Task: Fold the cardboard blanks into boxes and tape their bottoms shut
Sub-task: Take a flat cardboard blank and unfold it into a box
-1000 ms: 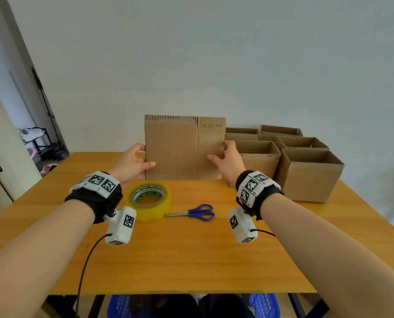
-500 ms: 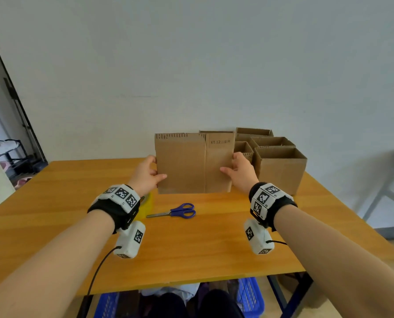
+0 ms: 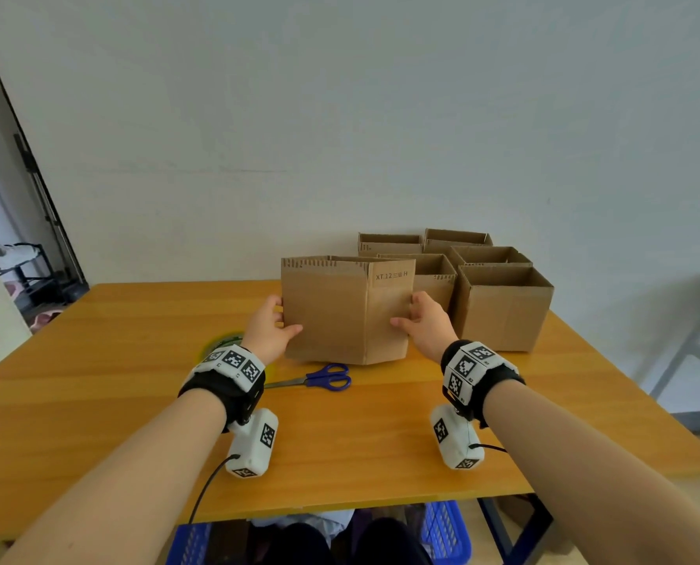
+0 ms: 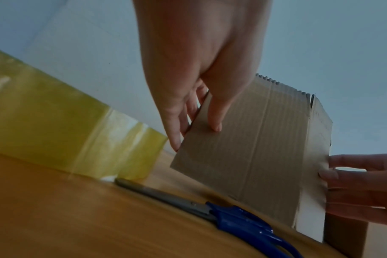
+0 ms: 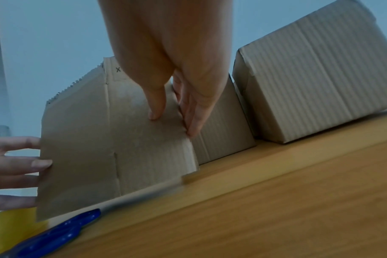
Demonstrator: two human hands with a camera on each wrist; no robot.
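A brown cardboard blank [image 3: 340, 311] stands upright on the wooden table [image 3: 116, 401], bowed out into a half-open sleeve with a crease down its front. My left hand [image 3: 273, 326] pinches its left edge, thumb on the front face, fingers behind. My right hand [image 3: 419, 324] pinches the right edge the same way. The left wrist view shows the blank [image 4: 250, 143] with my thumb on it; the right wrist view shows the blank [image 5: 95, 148] likewise. A yellow tape roll [image 4: 62, 125] lies left of the blank, mostly hidden behind my left wrist in the head view.
Blue-handled scissors [image 3: 323, 377] lie on the table just in front of the blank. Several folded open-top boxes [image 3: 503, 307] stand in a cluster at the back right, close behind my right hand. A blue crate [image 3: 446, 532] sits under the table.
The flat blank has been pushed in from both edges and now bulges open into a sleeve. The head view has swung right and down; both hands keep their hold.
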